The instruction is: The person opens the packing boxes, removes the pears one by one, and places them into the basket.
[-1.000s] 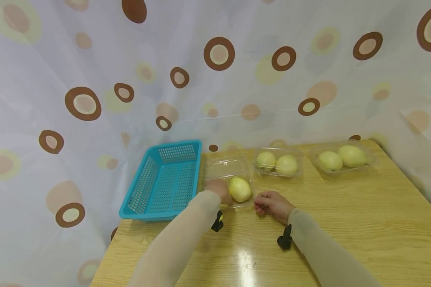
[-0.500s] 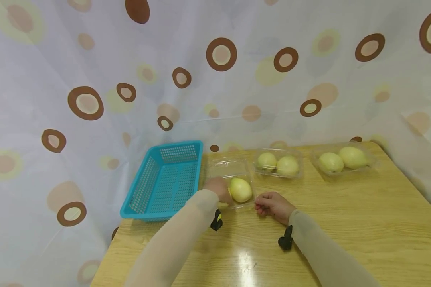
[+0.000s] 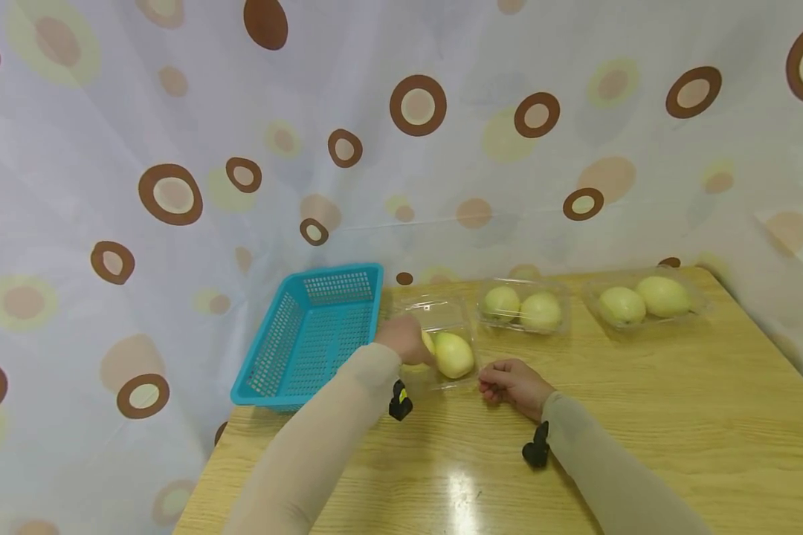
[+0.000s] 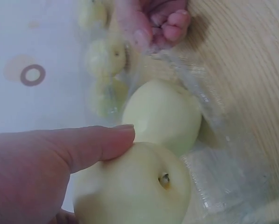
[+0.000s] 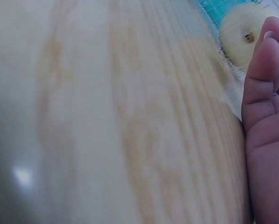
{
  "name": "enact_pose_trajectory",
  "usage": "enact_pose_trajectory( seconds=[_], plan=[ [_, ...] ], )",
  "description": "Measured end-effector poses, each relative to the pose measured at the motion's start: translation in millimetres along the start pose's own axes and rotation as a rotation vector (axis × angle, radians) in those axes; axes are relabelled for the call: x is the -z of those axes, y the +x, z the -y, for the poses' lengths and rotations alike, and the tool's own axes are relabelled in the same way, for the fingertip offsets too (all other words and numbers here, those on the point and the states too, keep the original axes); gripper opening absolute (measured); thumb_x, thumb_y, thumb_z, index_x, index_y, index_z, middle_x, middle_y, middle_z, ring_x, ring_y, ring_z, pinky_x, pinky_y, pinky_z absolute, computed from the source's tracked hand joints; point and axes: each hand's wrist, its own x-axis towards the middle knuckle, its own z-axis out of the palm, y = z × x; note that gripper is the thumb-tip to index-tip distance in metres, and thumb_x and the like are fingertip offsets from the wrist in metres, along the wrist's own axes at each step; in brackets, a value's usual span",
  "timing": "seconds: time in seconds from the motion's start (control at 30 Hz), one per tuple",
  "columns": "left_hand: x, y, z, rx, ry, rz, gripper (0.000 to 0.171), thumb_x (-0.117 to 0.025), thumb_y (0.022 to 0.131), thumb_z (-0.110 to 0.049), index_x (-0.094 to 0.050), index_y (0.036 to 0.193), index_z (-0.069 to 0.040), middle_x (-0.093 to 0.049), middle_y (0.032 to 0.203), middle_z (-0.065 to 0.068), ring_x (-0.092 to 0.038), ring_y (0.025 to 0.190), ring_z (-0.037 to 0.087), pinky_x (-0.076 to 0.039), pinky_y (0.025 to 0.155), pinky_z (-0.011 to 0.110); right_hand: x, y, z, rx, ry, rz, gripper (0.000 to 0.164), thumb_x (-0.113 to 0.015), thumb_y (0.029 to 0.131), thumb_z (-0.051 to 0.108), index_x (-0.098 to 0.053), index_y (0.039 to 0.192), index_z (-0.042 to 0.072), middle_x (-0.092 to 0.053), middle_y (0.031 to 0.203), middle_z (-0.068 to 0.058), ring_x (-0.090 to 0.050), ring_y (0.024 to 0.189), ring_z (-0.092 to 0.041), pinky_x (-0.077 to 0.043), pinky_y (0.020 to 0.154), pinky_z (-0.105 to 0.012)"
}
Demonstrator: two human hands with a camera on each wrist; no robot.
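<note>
Counter (image 3: 609,416) of glossy yellowish wood, backed by a pale, brown-ringed sheet (image 3: 348,74).
Left hand (image 3: 401,338) clamps a smooth, pale-yellow fruit (image 4: 134,186), stem hollow showing, in or just above an open clear box (image 3: 435,315); right hand (image 3: 517,386) curls by its corner, whether gripping I can't tell.

Counting six yellowish fruits (image 3: 453,356), three clear plastic boxes (image 3: 436,315), two hands (image 3: 517,386), two black wrist gadgets (image 3: 537,448), then just one blue basket (image 3: 328,331), one wooden table (image 3: 642,401) lol
</note>
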Motion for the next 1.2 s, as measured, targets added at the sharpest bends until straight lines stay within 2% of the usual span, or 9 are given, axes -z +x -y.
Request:
enact_pose_trajectory(
  seconds=[0.17, 0.3, 0.47, 0.67, 0.83, 1.03, 1.2],
  plan=[
    [18.1, -6.6, 3.6, -0.014, -0.038, -0.027, 0.048, -0.08, 0.073, -0.044, -0.058, 0.096, -0.009, -0.059, 0.089, 0.003, -0.058, 0.082, 0.02, -0.051, 0.07, 0.032, 0, 1, -1, 0.004, 0.01, 0.002, 0.028, -0.062, 0.095, 0.021, -0.061, 0.094, -0.008, -0.062, 0.084, -0.006, -0.058, 0.07, -0.012, -0.053, 0.065, -0.027],
    [32.2, -12.7, 9.2, -0.016, -0.061, -0.059, 0.053, -0.08, 0.073, -0.047, -0.057, 0.1, -0.007, -0.058, 0.088, 0.004, -0.058, 0.079, 0.021, -0.051, 0.069, 0.033, 0, 1, -1, 0.008, 0.012, -0.002, 0.031, -0.062, 0.095, 0.02, -0.06, 0.097, -0.011, -0.062, 0.084, -0.006, -0.058, 0.07, -0.012, -0.053, 0.065, -0.026],
    [45.0, -17.0, 22.0, 0.006, -0.132, -0.103, 0.067, -0.08, 0.073, -0.048, -0.053, 0.115, -0.003, -0.059, 0.092, 0.006, -0.057, 0.08, 0.021, -0.051, 0.069, 0.034, 0, 1, -2, 0.01, 0.01, -0.004, 0.031, -0.06, 0.096, 0.018, -0.06, 0.098, -0.013, -0.063, 0.084, -0.006, -0.059, 0.07, -0.012, -0.053, 0.065, -0.026],
    [58.6, -16.1, 39.6, 0.046, -0.158, -0.145, 0.083, -0.078, 0.075, -0.048, -0.045, 0.131, 0.002, -0.059, 0.105, 0.013, -0.057, 0.087, 0.026, -0.051, 0.074, 0.037, 0, 1, -1, 0.014, 0.009, 0.0, 0.032, -0.061, 0.095, 0.018, -0.059, 0.098, -0.014, -0.062, 0.084, -0.007, -0.058, 0.07, -0.012, -0.053, 0.065, -0.026],
    [66.4, -12.6, 51.0, 0.074, -0.158, -0.143, 0.088, -0.076, 0.077, -0.051, -0.042, 0.138, 0.002, -0.058, 0.116, 0.015, -0.057, 0.093, 0.028, -0.05, 0.077, 0.039, 3, 2, -2, 0.016, 0.007, -0.006, 0.034, -0.061, 0.095, 0.019, -0.059, 0.099, -0.015, -0.062, 0.084, -0.007, -0.058, 0.07, -0.012, -0.053, 0.064, -0.026],
    [70.5, -5.9, 68.1, 0.118, -0.131, -0.115, 0.094, -0.072, 0.078, -0.055, -0.036, 0.143, 0.003, -0.052, 0.132, 0.019, -0.054, 0.11, 0.033, -0.048, 0.088, 0.043, 4, 3, -6, 0.009, 0.018, 0.007, 0.032, -0.063, 0.094, 0.019, -0.06, 0.097, -0.013, -0.062, 0.084, -0.007, -0.059, 0.07, -0.013, -0.053, 0.065, -0.025],
    [72.2, 0.4, 84.7, 0.158, -0.15, -0.098, 0.092, -0.071, 0.079, -0.055, -0.037, 0.143, 0.002, -0.048, 0.136, 0.02, -0.051, 0.117, 0.036, -0.047, 0.092, 0.046, 5, 3, -6, 0.013, 0.007, 0.004, 0.027, -0.062, 0.095, 0.019, -0.062, 0.093, -0.008, -0.062, 0.084, -0.008, -0.058, 0.071, -0.013, -0.053, 0.065, -0.026]
  ],
)
